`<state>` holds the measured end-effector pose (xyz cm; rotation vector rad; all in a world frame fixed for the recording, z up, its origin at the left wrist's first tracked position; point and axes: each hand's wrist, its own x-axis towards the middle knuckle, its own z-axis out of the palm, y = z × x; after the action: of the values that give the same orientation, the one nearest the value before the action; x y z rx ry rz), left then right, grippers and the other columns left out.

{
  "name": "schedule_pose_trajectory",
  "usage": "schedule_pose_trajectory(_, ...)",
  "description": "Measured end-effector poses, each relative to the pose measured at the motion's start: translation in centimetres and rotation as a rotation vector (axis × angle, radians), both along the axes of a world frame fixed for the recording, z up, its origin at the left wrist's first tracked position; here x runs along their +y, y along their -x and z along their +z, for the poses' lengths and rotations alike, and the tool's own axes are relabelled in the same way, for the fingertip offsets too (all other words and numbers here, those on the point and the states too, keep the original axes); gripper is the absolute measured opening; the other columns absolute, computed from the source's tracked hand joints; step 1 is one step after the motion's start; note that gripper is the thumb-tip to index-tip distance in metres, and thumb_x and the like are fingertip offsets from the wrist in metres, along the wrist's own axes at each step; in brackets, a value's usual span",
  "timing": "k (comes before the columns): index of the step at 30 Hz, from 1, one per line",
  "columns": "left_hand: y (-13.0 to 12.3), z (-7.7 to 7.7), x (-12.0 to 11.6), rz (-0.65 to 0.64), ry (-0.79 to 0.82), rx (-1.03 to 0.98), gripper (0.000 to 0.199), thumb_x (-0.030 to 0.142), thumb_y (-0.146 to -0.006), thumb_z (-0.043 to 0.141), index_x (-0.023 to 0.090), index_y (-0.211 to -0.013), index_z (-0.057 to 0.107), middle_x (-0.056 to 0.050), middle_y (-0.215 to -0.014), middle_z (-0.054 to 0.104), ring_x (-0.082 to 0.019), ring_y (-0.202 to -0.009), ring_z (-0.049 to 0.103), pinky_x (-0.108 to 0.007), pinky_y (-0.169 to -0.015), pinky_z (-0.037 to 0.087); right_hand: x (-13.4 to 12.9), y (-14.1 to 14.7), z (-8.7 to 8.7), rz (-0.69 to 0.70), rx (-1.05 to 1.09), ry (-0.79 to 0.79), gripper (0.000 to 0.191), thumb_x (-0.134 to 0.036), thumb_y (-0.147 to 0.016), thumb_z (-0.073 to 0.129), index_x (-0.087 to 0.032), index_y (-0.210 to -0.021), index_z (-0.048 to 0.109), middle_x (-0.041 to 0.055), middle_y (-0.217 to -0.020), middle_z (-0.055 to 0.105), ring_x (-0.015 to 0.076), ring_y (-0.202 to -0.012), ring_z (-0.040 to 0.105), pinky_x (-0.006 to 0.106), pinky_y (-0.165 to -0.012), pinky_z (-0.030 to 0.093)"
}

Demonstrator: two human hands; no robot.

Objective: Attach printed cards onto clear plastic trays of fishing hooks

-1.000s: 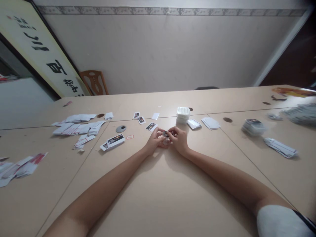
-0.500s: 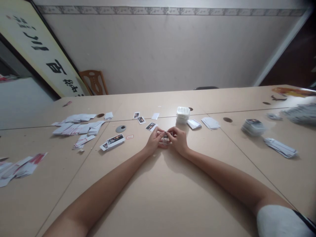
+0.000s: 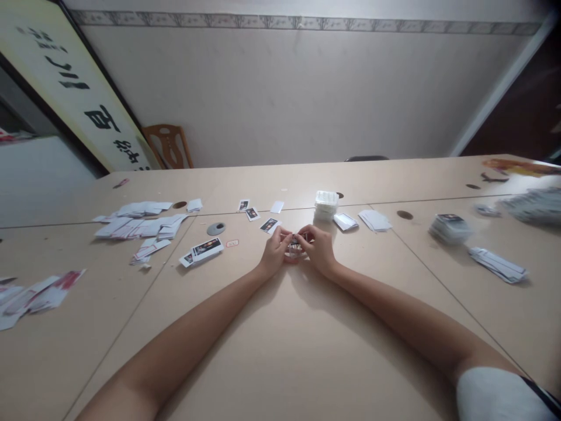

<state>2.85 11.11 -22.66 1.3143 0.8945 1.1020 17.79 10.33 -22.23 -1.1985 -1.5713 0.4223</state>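
Both hands meet at the middle of the table around a small clear plastic box (image 3: 297,248) with a dark printed card at its top. My left hand (image 3: 274,255) is closed on the box's left side, thumb on top. On the opposite side my right hand (image 3: 321,251) grips it, with thumb and fingertips at the upper edge. Fingers hide much of the box. Just beyond my left hand lies a printed card (image 3: 270,225). A stack of clear plastic boxes (image 3: 326,204) stands behind my right hand, with a pile of white cards (image 3: 345,221) close by.
Left of my hands lie a stack of printed cards (image 3: 207,249), a grey round cap (image 3: 216,228) and heaps of paper strips (image 3: 140,227). To the right are white cards (image 3: 374,220), more clear boxes (image 3: 450,228) and a bundle of folded white papers (image 3: 497,264).
The view has shifted very slightly. Both hands stay around the plastic box with almost the same finger placement; nothing else on the table has visibly moved.
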Motion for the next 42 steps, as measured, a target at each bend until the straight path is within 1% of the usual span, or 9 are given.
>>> schedule_pose_trajectory(5, -0.03, 0.05, 0.06, 0.014, 0.029, -0.018, 0.046, 0.056, -0.08, 0.069, 0.02, -0.095, 0.045, -0.003, -0.09, 0.062, -0.021, -0.066, 0.072, -0.035, -0.049, 0.061, 0.18, -0.11, -0.24, -0.007, -0.037, -0.008, 0.007, -0.026, -0.084, 0.065, -0.02, -0.082, 0.068, -0.0013, -0.059, 0.062, 0.0148, -0.054, 0.057, 0.027, -0.056, 0.043)
schedule_pose_trajectory(12, -0.01, 0.32, 0.04, 0.006, 0.063, -0.045, 0.047, 0.055, -0.078, 0.071, 0.02, -0.094, 0.044, -0.002, -0.088, 0.064, -0.021, -0.066, 0.073, -0.032, -0.048, 0.06, -0.03, -0.06, -0.49, 0.017, 0.014, -0.015, 0.01, -0.026, -0.084, 0.063, -0.019, -0.086, 0.069, 0.0005, -0.063, 0.066, 0.0156, -0.058, 0.062, 0.027, -0.057, 0.047)
schedule_pose_trajectory(18, 0.09, 0.1, 0.32, 0.001, 0.075, -0.057, 0.049, 0.056, -0.078, 0.071, 0.02, -0.096, 0.042, -0.007, -0.101, 0.066, -0.024, -0.069, 0.074, -0.033, -0.047, 0.061, 0.0, -0.19, -0.68, 0.017, 0.114, 0.035, 0.018, -0.03, -0.084, 0.063, -0.019, -0.099, 0.064, -0.0016, -0.062, 0.064, 0.0158, -0.056, 0.063, 0.026, -0.055, 0.048)
schedule_pose_trajectory(22, 0.27, -0.04, 0.54, -0.003, 0.074, -0.06, 0.05, 0.056, -0.078, 0.071, 0.02, -0.097, 0.041, -0.007, -0.105, 0.065, -0.025, -0.072, 0.075, -0.032, -0.047, 0.061, 0.11, -0.43, -0.87, 0.039, 0.237, 0.096, 0.019, -0.037, -0.083, 0.066, -0.021, -0.088, 0.058, -0.0008, -0.061, 0.066, 0.0174, -0.052, 0.065, 0.026, -0.051, 0.049)
schedule_pose_trajectory(25, 0.35, -0.07, 0.64, -0.009, 0.079, -0.065, 0.049, 0.055, -0.078, 0.071, 0.02, -0.097, 0.041, -0.008, -0.107, 0.065, -0.026, -0.072, 0.075, -0.032, -0.047, 0.061, 0.13, -0.49, -0.85, 0.039, 0.281, 0.114, 0.022, -0.04, -0.082, 0.068, -0.021, -0.079, 0.056, -0.0002, -0.059, 0.065, 0.0182, -0.05, 0.066, 0.027, -0.048, 0.049)
schedule_pose_trajectory(30, 0.36, -0.02, 0.68, -0.011, 0.082, -0.079, 0.05, 0.055, -0.077, 0.072, 0.021, -0.097, 0.041, -0.008, -0.107, 0.064, -0.027, -0.074, 0.076, -0.034, -0.047, 0.061, 0.11, -0.45, -0.75, 0.015, 0.336, 0.113, 0.024, -0.04, -0.078, 0.071, -0.021, -0.074, 0.058, 0.0024, -0.065, 0.067, 0.0194, -0.053, 0.067, 0.028, -0.044, 0.05)
schedule_pose_trajectory(35, 0.34, 0.13, 0.63, -0.002, 0.081, -0.083, 0.051, 0.055, -0.077, 0.073, 0.02, -0.096, 0.042, -0.007, -0.104, 0.065, -0.026, -0.074, 0.075, -0.034, -0.047, 0.062, 0.11, -0.46, -0.78, 0.029, 0.404, 0.138, 0.024, -0.04, -0.078, 0.071, -0.02, -0.072, 0.06, 0.0027, -0.065, 0.066, 0.0199, -0.052, 0.067, 0.03, -0.046, 0.051)
schedule_pose_trajectory(39, 0.33, 0.18, 0.67, 0.006, 0.087, -0.082, 0.051, 0.055, -0.077, 0.073, 0.02, -0.097, 0.042, -0.007, -0.101, 0.066, -0.024, -0.069, 0.075, -0.033, -0.046, 0.061, 0.28, -0.58, -0.72, -0.005, 0.357, 0.123, 0.024, -0.042, -0.078, 0.07, -0.02, -0.072, 0.061, 0.0019, -0.065, 0.064, 0.0168, -0.05, 0.06, 0.029, -0.045, 0.048)
schedule_pose_trajectory(42, 0.34, 0.18, 0.75, 0.006, 0.09, -0.08, 0.051, 0.055, -0.076, 0.074, 0.02, -0.096, 0.043, -0.008, -0.101, 0.066, -0.024, -0.066, 0.074, -0.033, -0.044, 0.06, 0.48, -0.73, -0.7, -0.061, 0.268, 0.086, 0.024, -0.042, -0.078, 0.068, -0.02, -0.07, 0.062, 0.0027, -0.069, 0.064, 0.0159, -0.055, 0.056, 0.029, -0.049, 0.047)
